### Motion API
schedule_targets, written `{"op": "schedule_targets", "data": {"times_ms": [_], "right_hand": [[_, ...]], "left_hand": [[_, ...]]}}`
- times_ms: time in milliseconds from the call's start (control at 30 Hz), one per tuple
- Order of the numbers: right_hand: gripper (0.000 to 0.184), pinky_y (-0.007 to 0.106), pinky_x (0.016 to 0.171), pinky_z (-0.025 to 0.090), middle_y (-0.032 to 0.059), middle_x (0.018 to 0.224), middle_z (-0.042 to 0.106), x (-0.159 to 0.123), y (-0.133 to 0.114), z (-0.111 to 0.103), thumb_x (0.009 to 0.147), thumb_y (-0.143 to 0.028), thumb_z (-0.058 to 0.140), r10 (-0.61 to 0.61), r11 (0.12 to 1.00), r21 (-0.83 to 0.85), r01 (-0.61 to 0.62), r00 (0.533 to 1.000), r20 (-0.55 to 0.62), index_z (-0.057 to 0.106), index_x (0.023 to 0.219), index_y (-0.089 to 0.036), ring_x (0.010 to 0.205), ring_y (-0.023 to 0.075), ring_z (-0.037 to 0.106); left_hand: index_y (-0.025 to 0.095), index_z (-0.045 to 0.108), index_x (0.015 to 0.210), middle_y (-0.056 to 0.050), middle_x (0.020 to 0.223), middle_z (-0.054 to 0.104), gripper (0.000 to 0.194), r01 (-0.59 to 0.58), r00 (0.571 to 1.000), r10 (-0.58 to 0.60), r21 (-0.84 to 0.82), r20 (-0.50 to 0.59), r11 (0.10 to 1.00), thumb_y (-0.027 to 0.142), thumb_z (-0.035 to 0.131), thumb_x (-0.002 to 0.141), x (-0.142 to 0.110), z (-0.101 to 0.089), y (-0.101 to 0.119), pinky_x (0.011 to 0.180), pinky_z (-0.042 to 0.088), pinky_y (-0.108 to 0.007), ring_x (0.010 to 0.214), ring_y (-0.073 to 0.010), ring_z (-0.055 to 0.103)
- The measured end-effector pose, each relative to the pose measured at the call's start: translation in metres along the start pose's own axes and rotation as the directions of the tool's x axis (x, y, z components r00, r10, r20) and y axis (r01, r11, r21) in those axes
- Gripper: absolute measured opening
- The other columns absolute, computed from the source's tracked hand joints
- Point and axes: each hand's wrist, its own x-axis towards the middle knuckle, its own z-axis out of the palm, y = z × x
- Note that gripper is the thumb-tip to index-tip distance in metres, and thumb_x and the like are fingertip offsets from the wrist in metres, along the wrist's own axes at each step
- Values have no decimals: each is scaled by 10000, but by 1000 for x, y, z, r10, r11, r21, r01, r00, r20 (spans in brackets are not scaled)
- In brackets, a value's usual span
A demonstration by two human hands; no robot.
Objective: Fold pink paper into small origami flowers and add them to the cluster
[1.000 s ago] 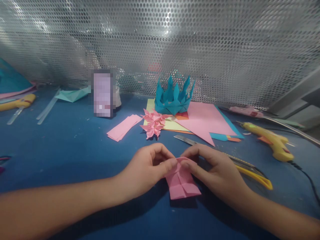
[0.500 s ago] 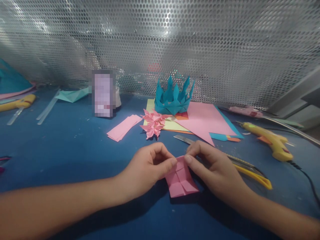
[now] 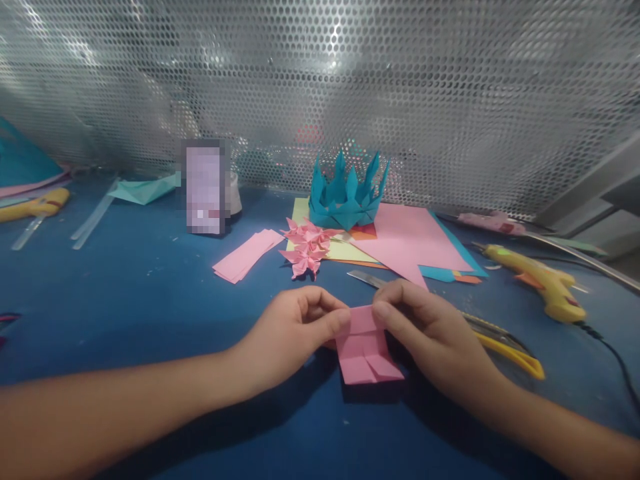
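Observation:
Between my two hands is a small piece of pink paper (image 3: 364, 348) with creases and folded flaps. My left hand (image 3: 305, 320) pinches its upper left corner between thumb and fingers. The upper right corner is pinched by my right hand (image 3: 417, 323). A flat folded band runs along the paper's top edge, and its lower flaps stand slightly apart. Beyond my hands lie pink folded paper flowers (image 3: 306, 247) and a stack of pink paper strips (image 3: 247, 255). A utility knife (image 3: 500, 343) with a yellow handle lies partly hidden behind my right hand.
A blue folded paper crown (image 3: 347, 200) stands on coloured paper sheets (image 3: 410, 233). At right lies a yellow glue gun (image 3: 537, 280) with its cord. A blurred upright screen (image 3: 204, 190) stands at left, near clear glue sticks (image 3: 95, 213). A perforated metal panel (image 3: 425, 100) closes off the back.
The paper's top edge now shows a flat folded band where creased squares showed before. The sheet has tilted up a little, and both hands still pinch it.

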Motion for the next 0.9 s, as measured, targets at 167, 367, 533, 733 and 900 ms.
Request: {"op": "schedule_targets", "data": {"times_ms": [167,367,533,733,900], "right_hand": [[189,218,495,419,-23,613,526,2,2,0,880,-273,471,39,999,29,-39,999,4,501,705,-209,540,115,490],[209,216,458,392,-30,586,489,1,1,3,891,-296,459,57,998,25,-57,998,-5,498,703,-212,505,112,448],[179,207,433,375,-41,566,464,2,3,3,875,-268,471,93,995,48,-91,995,-29,514,712,-207,485,104,434],[163,199,375,338,-45,537,471,6,3,0,835,-296,514,150,983,111,-144,988,-47,543,703,-204,432,93,411],[163,202,394,366,-35,557,525,6,5,-3,830,-317,537,163,981,105,-161,986,-14,576,720,-204,453,98,451]], "left_hand": [[116,602,805,2,709,620,227,10,1000,-10,-72,0,997,325,668,749,1,-1,-1,695,481,-256,664,-101,589],[116,602,807,1,724,634,139,42,998,-45,-102,-33,994,250,631,785,2,-1,0,698,509,-270,662,-107,619],[116,602,868,-6,768,656,69,38,999,-35,-169,19,985,150,571,817,3,1,-1,737,527,-278,685,-109,647],[130,613,927,-47,889,682,164,-15,991,43,-217,124,976,98,611,766,2,3,-4,825,506,-314,829,-152,655],[139,604,965,-61,941,671,260,16,987,2,-109,163,994,119,667,713,-1,1,2,844,467,-303,873,-159,632]]}}
